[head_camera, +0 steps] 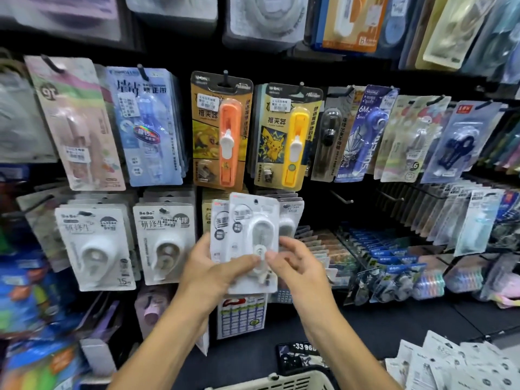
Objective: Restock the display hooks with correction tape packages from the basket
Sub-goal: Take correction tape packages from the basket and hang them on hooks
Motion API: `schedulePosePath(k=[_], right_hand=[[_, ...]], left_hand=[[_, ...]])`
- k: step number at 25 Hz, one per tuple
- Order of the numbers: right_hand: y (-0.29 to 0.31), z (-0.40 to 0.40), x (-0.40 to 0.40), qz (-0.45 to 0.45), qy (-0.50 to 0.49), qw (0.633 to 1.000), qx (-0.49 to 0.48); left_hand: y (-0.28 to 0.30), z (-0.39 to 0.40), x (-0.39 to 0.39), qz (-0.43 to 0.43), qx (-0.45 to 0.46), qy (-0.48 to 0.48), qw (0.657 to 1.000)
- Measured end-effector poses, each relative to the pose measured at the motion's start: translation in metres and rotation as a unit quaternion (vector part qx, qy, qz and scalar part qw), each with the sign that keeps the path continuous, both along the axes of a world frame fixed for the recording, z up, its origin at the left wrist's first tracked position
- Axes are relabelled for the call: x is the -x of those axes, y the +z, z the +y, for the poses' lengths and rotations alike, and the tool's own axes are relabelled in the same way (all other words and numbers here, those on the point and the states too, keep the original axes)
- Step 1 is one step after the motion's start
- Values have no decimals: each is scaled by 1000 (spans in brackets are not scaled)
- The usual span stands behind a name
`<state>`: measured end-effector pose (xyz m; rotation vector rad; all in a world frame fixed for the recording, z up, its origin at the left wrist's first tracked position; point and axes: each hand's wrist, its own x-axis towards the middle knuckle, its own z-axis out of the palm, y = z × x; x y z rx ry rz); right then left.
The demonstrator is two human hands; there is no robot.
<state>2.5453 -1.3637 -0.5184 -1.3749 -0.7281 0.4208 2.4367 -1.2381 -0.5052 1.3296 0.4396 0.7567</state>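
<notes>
Head view. Both hands meet at the centre of a display wall of hanging stationery cards. The left hand (209, 266) grasps a small stack of white correction tape packages (254, 235) by its lower left edge, thumb across the front. The right hand (292, 263) pinches the lower right part of the front package, fingertips on its plastic bubble. The stack stands upright, just in front of a row of like white packages hanging behind it. To the right of the stack, bare hooks (342, 199) project from the dark panel with open room around them. Above hang an orange clip dispenser card (222, 130) and a yellow clip dispenser card (287, 136); to the left hang white tape cards (95, 246). At the bottom edge, the pale rim of the basket (281, 381) shows between the forearms. Loose white packages (455, 364) lie spread on the dark tabletop (394, 325) at lower right, near the frame's corner.
</notes>
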Motion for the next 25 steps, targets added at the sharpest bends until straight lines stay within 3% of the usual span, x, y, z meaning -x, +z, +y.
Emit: schedulePosePath(k=[2,5,8,12,17,25], right_hand=[[4,8,-1,87,30,995,-33],[13,6,-13,153,-15,987,-43],[15,-7,-27,102,-74,992,1],[16,-12,-33,15,-135,990,36],[11,-7,-27,0,-228,973,40],[12,-10,-28,-2,-178,982,58]], left_hand=[[0,-3,-2,-1,12,-43,999],[-1,0,-4,-9,38,-38,999],[1,5,-4,13,11,24,1000],[8,6,1,-1,8,38,999],[13,2,3,-15,16,37,999],[17,2,5,-30,18,41,999]])
